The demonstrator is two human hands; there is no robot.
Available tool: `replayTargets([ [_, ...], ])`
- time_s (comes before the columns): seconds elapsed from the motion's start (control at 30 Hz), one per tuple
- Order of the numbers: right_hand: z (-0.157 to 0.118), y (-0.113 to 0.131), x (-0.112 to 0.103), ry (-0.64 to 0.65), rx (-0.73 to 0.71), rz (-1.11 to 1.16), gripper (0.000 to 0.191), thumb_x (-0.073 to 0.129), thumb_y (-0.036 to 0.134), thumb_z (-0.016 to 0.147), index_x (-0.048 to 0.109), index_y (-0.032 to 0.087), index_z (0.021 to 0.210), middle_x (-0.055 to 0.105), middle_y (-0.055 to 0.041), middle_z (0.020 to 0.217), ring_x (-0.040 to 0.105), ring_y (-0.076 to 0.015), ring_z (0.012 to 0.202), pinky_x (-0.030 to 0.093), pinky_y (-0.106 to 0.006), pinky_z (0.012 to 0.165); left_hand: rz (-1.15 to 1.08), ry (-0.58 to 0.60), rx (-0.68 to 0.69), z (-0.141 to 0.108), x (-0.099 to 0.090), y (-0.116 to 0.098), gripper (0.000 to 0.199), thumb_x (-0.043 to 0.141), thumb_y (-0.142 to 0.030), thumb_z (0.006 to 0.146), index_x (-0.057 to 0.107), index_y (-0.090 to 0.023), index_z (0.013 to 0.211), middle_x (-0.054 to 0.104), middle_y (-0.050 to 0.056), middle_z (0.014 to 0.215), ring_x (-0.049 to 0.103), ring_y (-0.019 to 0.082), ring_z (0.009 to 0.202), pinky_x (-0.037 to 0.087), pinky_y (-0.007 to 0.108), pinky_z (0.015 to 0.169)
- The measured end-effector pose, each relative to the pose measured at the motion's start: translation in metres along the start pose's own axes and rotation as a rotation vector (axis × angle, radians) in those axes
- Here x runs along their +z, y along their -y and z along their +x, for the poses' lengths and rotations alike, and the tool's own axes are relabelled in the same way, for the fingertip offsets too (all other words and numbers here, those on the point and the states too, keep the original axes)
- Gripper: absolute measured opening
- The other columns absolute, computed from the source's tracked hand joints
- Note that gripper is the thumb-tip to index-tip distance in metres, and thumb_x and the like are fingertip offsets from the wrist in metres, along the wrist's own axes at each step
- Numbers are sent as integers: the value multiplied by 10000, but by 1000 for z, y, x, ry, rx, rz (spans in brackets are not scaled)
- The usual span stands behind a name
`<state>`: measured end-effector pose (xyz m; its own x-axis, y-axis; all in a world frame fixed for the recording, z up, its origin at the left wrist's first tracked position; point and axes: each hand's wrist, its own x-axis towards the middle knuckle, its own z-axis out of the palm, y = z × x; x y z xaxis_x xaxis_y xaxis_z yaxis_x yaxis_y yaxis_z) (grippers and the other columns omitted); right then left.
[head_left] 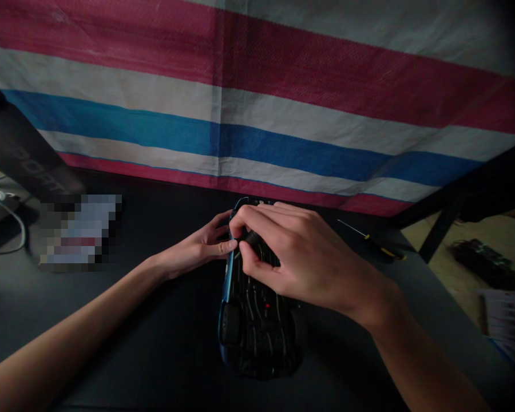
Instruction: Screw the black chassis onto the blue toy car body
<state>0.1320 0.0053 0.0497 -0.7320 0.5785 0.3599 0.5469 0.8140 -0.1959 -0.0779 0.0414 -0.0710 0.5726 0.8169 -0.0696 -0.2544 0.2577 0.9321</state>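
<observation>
A blue toy car (261,332) lies upside down on the dark table, its black underside facing up and its length pointing away from me. My left hand (201,243) grips the car's left side near the far end, thumb on the edge and fingers around the side. Over the far half of the underside, my right hand (283,246) is closed in a pinch, thumb and forefinger curled around a dark ribbed part (252,237). Whether that part is loose or attached to the car cannot be made out. The right hand hides much of the car's far right side.
A screwdriver (384,247) with a black and yellow handle lies on the table (154,332) at the right. A blurred-out flat object (83,232) is at the left, near a dark stand (30,143) and a white cable (19,229). A striped sheet (257,103) hangs behind.
</observation>
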Motion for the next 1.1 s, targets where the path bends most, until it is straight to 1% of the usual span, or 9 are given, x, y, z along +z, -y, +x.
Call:
replayTargets([
  [0.27,1,5,7,-39,212,-63,140,556,354,1038,616,235,1084,678,48,709,650,-132,602,376,-268,588,7,65,13,0,-2,-1,805,773,-189,889,365,-275,1578,727,120,1268,614,304,1319,509,401,1067],
  [0.37,4,1,15,-129,289,-55,207,509,398,1056,631,231,1055,656,43,681,630,-129,589,340,-269,575,55,48,-8,0,-5,-2,828,754,-255,916,306,-284,1612,627,148,1452,503,325,1438,455,455,1141],
  [0.5,5,-30,22,-306,364,185,317,456,414,1070,601,208,877,601,34,707,573,-115,641,354,-259,623,200,50,-13,0,-8,-6,856,745,-304,924,269,-272,1636,363,140,1677,326,309,1554,288,488,1259],
  [0.6,-10,-65,22,-372,427,366,421,409,464,1073,528,206,762,489,47,666,482,-109,604,351,-257,614,262,85,4,1,-9,-11,865,739,-314,928,258,-254,1643,294,133,1703,283,299,1572,234,480,1281],
  [0.67,-29,-85,22,-309,528,363,476,362,513,1073,526,205,749,452,46,649,459,-119,603,343,-261,602,287,106,10,1,-9,-14,851,720,-321,941,247,-257,1646,272,124,1706,267,297,1577,231,487,1282],
  [0.73,-49,-98,24,-98,617,282,537,279,533,1085,544,202,755,462,43,632,470,-126,597,342,-263,603,320,119,8,1,-10,-15,839,705,-334,951,242,-258,1647,253,119,1709,257,294,1578,227,489,1282],
  [0.87,-77,-102,41,105,630,228,511,374,457,1073,600,194,698,599,13,636,602,-151,635,381,-269,642,395,84,-18,1,-11,-17,877,709,-378,943,212,-245,1653,198,119,1720,260,288,1578,196,468,1293],
  [0.97,-83,-95,54,179,667,136,407,407,365,1068,665,206,796,707,-36,750,704,-201,745,398,-282,661,400,57,-19,0,-13,-16,853,703,-376,945,236,-244,1647,196,114,1721,254,291,1579,185,469,1296],
  [1.1,-81,-83,64,183,743,-44,251,420,295,1057,651,199,1053,747,-119,871,747,-284,822,396,-313,662,410,49,-3,1,-15,-15,814,700,-354,944,282,-249,1634,229,116,1715,283,311,1568,215,489,1288],
])
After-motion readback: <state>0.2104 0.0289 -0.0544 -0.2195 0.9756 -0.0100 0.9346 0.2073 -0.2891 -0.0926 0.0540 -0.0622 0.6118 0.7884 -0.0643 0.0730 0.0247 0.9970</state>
